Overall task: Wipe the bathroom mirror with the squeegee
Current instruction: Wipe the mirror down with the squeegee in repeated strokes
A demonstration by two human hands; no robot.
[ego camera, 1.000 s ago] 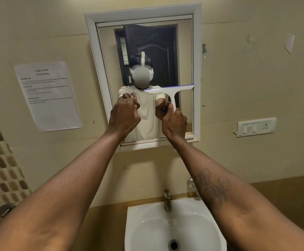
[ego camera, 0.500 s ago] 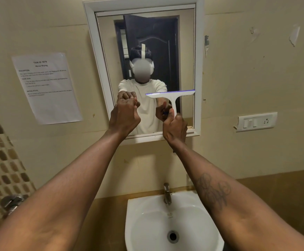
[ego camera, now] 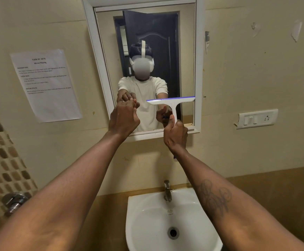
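Pulling the squeegee [ego camera: 173, 102] down the mirror [ego camera: 185, 51], I'd keep its blade level and pressed flat to the lower right glass. My right hand [ego camera: 175, 136] grips its handle; my left hand [ego camera: 124, 119] is an empty fist against the glass. Below sits a white sink [ego camera: 144, 214].

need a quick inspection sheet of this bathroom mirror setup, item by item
surface: mirror in a white frame on a beige wall, glass upright.
job's things: white squeegee, blade level across the lower right of the glass, its right end at the frame.
clutter: nothing seen on the white sink below.
grippers: right hand shut on the squeegee handle; left hand loosely curled at the lower left of the glass, nothing seen in it.
cables: nothing seen.
surroundings: printed paper notice left of the mirror, switch plate to its right, tap over the sink.
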